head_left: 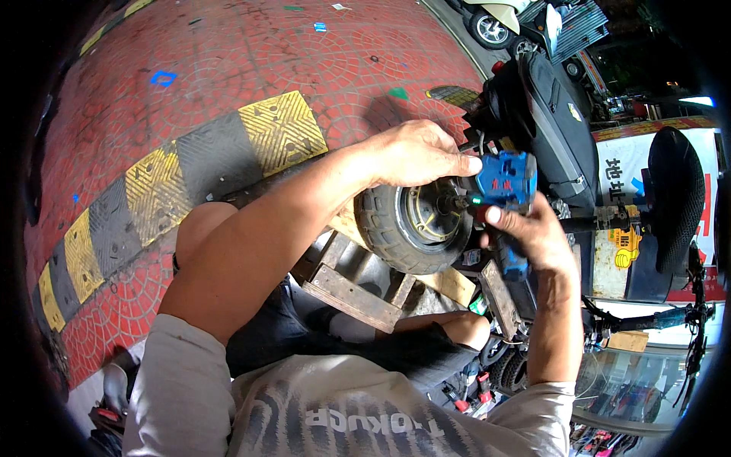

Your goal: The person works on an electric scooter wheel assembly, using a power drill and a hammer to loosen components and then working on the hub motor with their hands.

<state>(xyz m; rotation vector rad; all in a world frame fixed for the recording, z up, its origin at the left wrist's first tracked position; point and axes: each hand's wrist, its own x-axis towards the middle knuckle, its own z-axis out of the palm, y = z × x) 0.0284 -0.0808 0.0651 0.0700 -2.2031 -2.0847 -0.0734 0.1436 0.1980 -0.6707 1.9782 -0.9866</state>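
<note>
A blue cordless impact wrench (506, 181) points left at the axle of a small wheel with a knobby black tyre (384, 228) and a metal hub (426, 217). Wrapped round its handle is my right hand (533, 232), the thumb near a small green light. My left hand (415, 154) bends over the wheel's far side, its thumb against the front of the wrench. Its other fingers curl out of sight, so what they hold is hidden. The tool's tip meets the hub's centre, but the exact contact is too small to make out.
Beneath the wheel is a wooden frame (354, 297) between my legs. A black and yellow speed bump (213, 152) crosses the red paving at left. A black bag (560, 129) and a bicycle saddle (674, 202) stand at right, with tools and tyres lower right.
</note>
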